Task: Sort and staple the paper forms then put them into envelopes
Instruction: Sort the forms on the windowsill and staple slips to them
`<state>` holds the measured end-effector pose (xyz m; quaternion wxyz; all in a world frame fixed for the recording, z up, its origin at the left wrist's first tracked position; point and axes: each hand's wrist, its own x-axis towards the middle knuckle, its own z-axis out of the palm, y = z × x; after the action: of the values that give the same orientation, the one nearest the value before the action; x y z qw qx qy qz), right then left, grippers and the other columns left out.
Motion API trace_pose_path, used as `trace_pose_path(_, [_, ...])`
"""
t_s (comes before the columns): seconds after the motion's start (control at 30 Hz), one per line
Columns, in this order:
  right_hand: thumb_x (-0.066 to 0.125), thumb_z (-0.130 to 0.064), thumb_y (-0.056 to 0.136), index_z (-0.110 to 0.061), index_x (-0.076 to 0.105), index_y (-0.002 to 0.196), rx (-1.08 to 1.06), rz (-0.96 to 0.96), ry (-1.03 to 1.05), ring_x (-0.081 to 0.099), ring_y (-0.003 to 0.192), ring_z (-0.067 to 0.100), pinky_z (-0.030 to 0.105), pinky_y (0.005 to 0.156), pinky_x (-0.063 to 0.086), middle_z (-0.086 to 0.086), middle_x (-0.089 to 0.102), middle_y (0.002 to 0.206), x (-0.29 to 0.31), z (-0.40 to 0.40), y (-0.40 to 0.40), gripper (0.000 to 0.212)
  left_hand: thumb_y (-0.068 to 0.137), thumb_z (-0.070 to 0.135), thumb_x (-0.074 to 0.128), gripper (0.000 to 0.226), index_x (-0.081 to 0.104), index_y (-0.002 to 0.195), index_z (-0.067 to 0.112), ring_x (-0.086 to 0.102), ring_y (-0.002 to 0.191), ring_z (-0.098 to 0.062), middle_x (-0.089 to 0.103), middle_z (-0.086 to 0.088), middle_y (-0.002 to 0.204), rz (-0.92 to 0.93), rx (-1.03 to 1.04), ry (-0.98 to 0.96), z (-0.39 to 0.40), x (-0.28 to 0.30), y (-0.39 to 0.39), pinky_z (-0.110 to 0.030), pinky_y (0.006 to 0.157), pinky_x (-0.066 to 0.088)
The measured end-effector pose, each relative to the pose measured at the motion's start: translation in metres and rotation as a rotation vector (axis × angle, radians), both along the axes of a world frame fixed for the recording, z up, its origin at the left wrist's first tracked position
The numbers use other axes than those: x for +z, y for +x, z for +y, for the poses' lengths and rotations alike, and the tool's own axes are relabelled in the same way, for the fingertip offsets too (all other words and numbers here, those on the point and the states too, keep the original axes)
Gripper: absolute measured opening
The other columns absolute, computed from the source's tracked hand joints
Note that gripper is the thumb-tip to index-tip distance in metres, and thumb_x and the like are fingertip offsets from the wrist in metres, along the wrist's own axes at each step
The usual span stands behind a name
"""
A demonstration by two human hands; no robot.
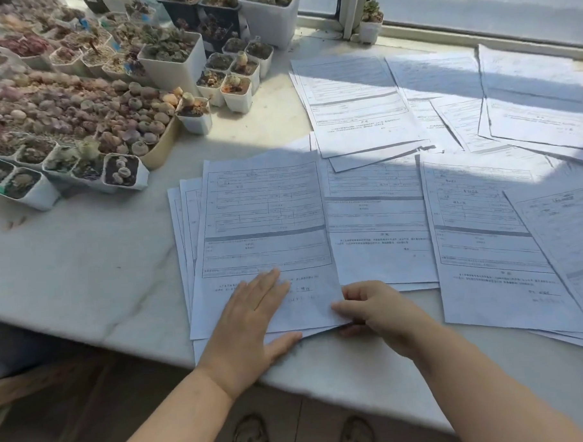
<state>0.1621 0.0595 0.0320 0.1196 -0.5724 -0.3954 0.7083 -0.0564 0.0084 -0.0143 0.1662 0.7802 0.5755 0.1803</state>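
A fanned stack of printed paper forms (263,222) lies on the white marble sill near its front edge. My left hand (251,322) presses flat on the lower part of the top sheet, fingers straight. My right hand (377,310) pinches the lower right corner of that stack with curled fingers. Further forms are spread to the right: one pile (484,239) beside the stack and others (355,101) toward the window. No stapler or envelope is in view.
Many small white pots of succulents (173,62) and a long tray of stone-like plants (78,113) crowd the left and back of the sill (85,263). A window frame (475,35) runs along the back. The floor and my shoes show below the front edge.
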Motion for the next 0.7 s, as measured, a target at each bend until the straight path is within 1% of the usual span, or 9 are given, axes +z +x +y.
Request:
trace_pose_path(0.17, [0.063,-0.010,0.090,-0.001,0.072,0.093,-0.079,-0.070,0.001,0.064,0.068,0.012,0.021,0.057,0.052,0.007,0.072,0.084,-0.005,-0.002,-0.006,0.013,0.079,0.056,0.057,0.064,0.053,0.131,0.017,0.038,0.133,-0.012,0.047,0.002,0.141,-0.185,0.031,0.032,-0.004,-0.011,0.005,-0.028,0.117,0.016])
trace_pose_path(0.27, [0.071,-0.019,0.086,-0.006,0.067,0.076,-0.149,-0.137,0.021,0.059,0.059,0.017,0.023,0.051,0.048,0.009,0.066,0.073,-0.004,-0.003,-0.014,0.017,0.078,0.053,0.059,0.060,0.060,0.126,0.017,0.042,0.129,-0.010,0.051,0.006,0.136,-0.256,0.087,0.017,-0.002,-0.011,0.006,-0.021,0.116,0.015])
trace_pose_path(0.37, [0.075,-0.030,0.082,-0.010,0.060,0.073,-0.159,-0.228,0.039,0.052,0.055,0.020,0.025,0.051,0.044,0.010,0.058,0.066,-0.005,-0.001,-0.021,0.026,0.078,0.037,0.056,0.044,0.060,0.118,0.023,0.049,0.121,-0.012,0.059,0.004,0.128,-0.277,0.109,0.065,-0.002,-0.012,0.007,-0.027,0.111,0.027])
trace_pose_path(0.43, [0.072,-0.038,0.083,-0.012,0.059,0.075,-0.144,-0.220,0.021,0.052,0.061,0.021,0.029,0.058,0.044,0.010,0.057,0.069,-0.002,0.000,-0.019,0.030,0.080,0.030,0.048,0.035,0.062,0.111,0.025,0.056,0.107,-0.011,0.068,0.004,0.115,-0.352,0.227,0.068,-0.001,-0.005,0.010,-0.031,0.099,0.040])
trace_pose_path(0.47, [0.067,-0.036,0.088,-0.011,0.061,0.079,-0.146,-0.172,-0.005,0.055,0.065,0.021,0.031,0.063,0.047,0.010,0.060,0.073,-0.001,0.000,-0.016,0.028,0.083,0.032,0.044,0.034,0.064,0.109,0.021,0.060,0.096,-0.012,0.070,0.004,0.105,-0.399,0.309,0.048,0.001,0.000,0.011,-0.032,0.085,0.047])
trace_pose_path(0.53, [0.060,-0.022,0.094,-0.008,0.068,0.086,-0.177,-0.031,-0.065,0.064,0.072,0.017,0.029,0.069,0.054,0.007,0.068,0.082,0.003,-0.001,-0.006,0.019,0.090,0.043,0.040,0.044,0.060,0.118,0.016,0.064,0.080,-0.022,0.071,-0.001,0.094,-0.439,0.458,0.046,0.006,0.009,0.013,-0.029,0.064,0.046])
trace_pose_path(0.6, [0.059,-0.014,0.094,-0.010,0.069,0.085,-0.195,0.018,-0.086,0.067,0.066,0.011,0.021,0.062,0.056,0.003,0.071,0.080,0.007,-0.003,-0.001,0.014,0.091,0.038,0.046,0.048,0.037,0.138,0.031,0.065,0.089,-0.024,0.068,-0.004,0.111,-0.457,0.493,0.045,0.010,0.012,0.012,-0.026,0.067,0.044])
trace_pose_path(0.67, [0.063,-0.014,0.092,-0.011,0.066,0.077,-0.206,-0.018,-0.075,0.065,0.057,0.012,0.020,0.054,0.054,0.004,0.068,0.072,0.007,-0.004,-0.004,0.015,0.091,0.019,0.053,0.070,0.017,0.140,0.054,0.058,0.112,-0.022,0.054,0.006,0.137,-0.502,0.442,0.045,0.011,0.016,0.010,-0.016,0.072,0.045])
trace_pose_path(0.7, [0.065,-0.015,0.090,-0.011,0.064,0.074,-0.217,-0.047,-0.065,0.064,0.054,0.013,0.020,0.052,0.053,0.004,0.066,0.067,0.006,-0.003,-0.007,0.018,0.091,0.011,0.056,0.078,0.016,0.138,0.059,0.055,0.117,-0.029,0.047,0.012,0.142,-0.490,0.424,0.061,0.010,0.016,0.009,-0.008,0.073,0.041])
